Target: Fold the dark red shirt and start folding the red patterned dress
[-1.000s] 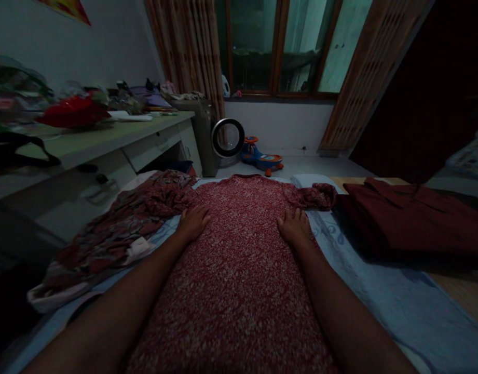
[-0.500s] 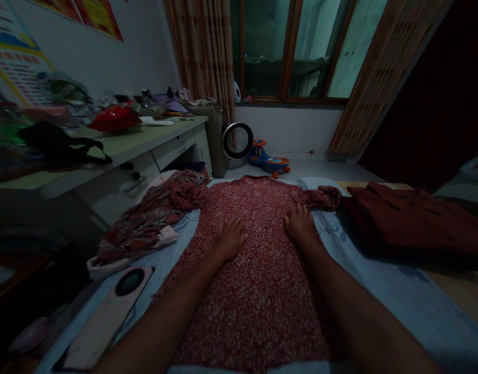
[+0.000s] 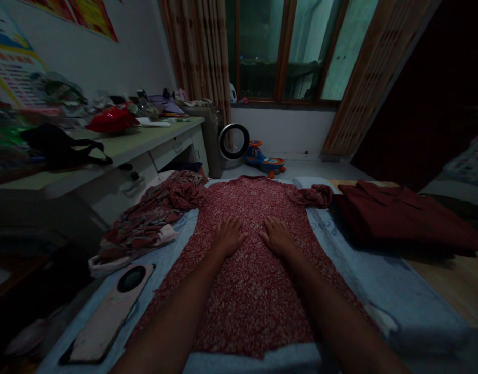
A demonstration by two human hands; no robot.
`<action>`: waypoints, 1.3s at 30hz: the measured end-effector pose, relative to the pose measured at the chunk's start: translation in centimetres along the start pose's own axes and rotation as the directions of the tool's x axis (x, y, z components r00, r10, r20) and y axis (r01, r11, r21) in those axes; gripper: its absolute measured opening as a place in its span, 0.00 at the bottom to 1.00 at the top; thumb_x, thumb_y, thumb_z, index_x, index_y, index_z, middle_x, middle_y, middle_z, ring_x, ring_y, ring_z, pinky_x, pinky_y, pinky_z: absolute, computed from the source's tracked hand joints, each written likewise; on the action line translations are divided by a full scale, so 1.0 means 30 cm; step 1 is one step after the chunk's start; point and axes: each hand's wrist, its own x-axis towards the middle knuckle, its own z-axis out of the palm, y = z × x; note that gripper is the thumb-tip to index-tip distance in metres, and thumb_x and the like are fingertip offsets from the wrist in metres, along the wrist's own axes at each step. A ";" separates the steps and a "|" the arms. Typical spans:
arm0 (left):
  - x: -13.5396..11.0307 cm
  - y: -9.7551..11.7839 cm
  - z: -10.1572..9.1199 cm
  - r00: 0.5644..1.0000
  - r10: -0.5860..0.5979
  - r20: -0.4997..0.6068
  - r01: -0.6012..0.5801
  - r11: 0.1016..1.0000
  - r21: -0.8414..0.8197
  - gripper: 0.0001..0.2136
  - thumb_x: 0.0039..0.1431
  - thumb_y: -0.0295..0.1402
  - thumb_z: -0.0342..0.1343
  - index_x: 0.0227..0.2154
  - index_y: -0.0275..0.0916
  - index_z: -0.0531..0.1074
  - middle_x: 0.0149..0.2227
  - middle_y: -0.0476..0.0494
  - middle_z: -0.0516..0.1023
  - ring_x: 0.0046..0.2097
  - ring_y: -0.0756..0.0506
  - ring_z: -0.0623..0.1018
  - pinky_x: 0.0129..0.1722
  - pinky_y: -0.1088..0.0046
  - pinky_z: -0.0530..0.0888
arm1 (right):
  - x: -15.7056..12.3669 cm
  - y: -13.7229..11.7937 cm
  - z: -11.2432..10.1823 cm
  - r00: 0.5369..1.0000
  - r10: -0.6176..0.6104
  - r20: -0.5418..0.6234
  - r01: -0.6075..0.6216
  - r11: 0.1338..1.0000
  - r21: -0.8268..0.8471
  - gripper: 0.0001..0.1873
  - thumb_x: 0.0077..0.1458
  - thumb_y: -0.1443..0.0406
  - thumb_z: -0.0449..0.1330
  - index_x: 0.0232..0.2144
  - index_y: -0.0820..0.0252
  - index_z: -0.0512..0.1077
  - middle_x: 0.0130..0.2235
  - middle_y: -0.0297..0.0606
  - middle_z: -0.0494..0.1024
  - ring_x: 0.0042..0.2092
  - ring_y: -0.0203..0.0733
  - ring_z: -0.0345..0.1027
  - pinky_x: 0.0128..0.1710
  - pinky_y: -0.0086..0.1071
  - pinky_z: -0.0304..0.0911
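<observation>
A red garment with pale flecks (image 3: 254, 291) lies spread out flat in front of me, its neckline at the far end. One bunched sleeve sticks out at the far right. My left hand (image 3: 229, 236) rests on the fabric left of its middle, palm down with fingers stretched out. A short way to its right, my right hand (image 3: 277, 236) also lies flat on the garment, fingers extended. Neither hand grips anything. Beneath the garment is a light blue cloth (image 3: 402, 291).
A crumpled patterned garment (image 3: 153, 213) lies at left, with a phone-shaped object (image 3: 110, 311) nearer me. Folded dark red clothes (image 3: 402, 218) are stacked at right. Beyond stand a cluttered desk (image 3: 145, 145), a machine with an open round door (image 3: 234, 141) and a blue ride-on toy (image 3: 264, 158).
My right hand has slid left across the garment, from near its right edge to close beside the left hand. My left hand stays in about the same place.
</observation>
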 end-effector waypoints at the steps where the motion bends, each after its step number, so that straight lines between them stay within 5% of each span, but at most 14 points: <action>1: 0.000 0.000 -0.001 1.000 -0.004 0.001 0.004 1.000 0.001 0.28 0.67 0.51 0.40 0.65 0.45 0.57 0.69 0.43 0.57 0.69 0.38 0.55 0.66 0.46 0.52 | 0.002 0.019 -0.004 1.000 0.023 0.001 -0.023 1.000 -0.008 0.36 0.66 0.48 0.41 0.67 0.64 0.54 0.69 0.47 0.52 0.69 0.52 0.43 0.66 0.47 0.41; 15: -0.002 0.001 -0.004 1.000 0.008 -0.028 -0.009 1.000 -0.015 0.26 0.67 0.48 0.42 0.64 0.44 0.60 0.67 0.40 0.60 0.68 0.37 0.57 0.65 0.46 0.53 | 0.051 0.259 -0.046 0.980 0.194 -0.053 -0.198 0.977 -0.073 0.32 0.67 0.51 0.43 0.64 0.64 0.58 0.68 0.54 0.54 0.68 0.52 0.47 0.64 0.44 0.42; 25: 0.000 -0.004 0.006 0.999 0.011 -0.040 -0.012 1.000 -0.024 0.26 0.66 0.48 0.43 0.64 0.46 0.60 0.67 0.41 0.60 0.68 0.37 0.57 0.65 0.46 0.52 | -0.030 0.348 -0.053 0.954 0.281 -0.103 -0.292 0.948 -0.125 0.31 0.66 0.52 0.44 0.62 0.69 0.60 0.66 0.55 0.58 0.66 0.52 0.50 0.63 0.43 0.45; 30: -0.003 -0.001 0.004 0.998 0.002 -0.070 -0.004 0.999 -0.039 0.26 0.67 0.47 0.44 0.64 0.43 0.58 0.67 0.38 0.60 0.68 0.38 0.58 0.65 0.48 0.54 | -0.091 0.284 -0.067 0.925 0.338 -0.170 -0.363 0.920 -0.144 0.30 0.64 0.57 0.48 0.63 0.71 0.59 0.67 0.53 0.56 0.68 0.58 0.43 0.65 0.50 0.40; 39: -0.020 0.001 -0.012 0.973 0.055 -0.223 -0.068 0.996 -0.053 0.14 0.66 0.37 0.47 0.51 0.43 0.70 0.58 0.41 0.71 0.60 0.41 0.67 0.62 0.58 0.61 | -0.050 -0.068 -0.006 0.998 -0.030 -0.061 0.036 0.994 0.100 0.32 0.65 0.56 0.46 0.65 0.68 0.55 0.69 0.50 0.52 0.70 0.50 0.43 0.67 0.45 0.42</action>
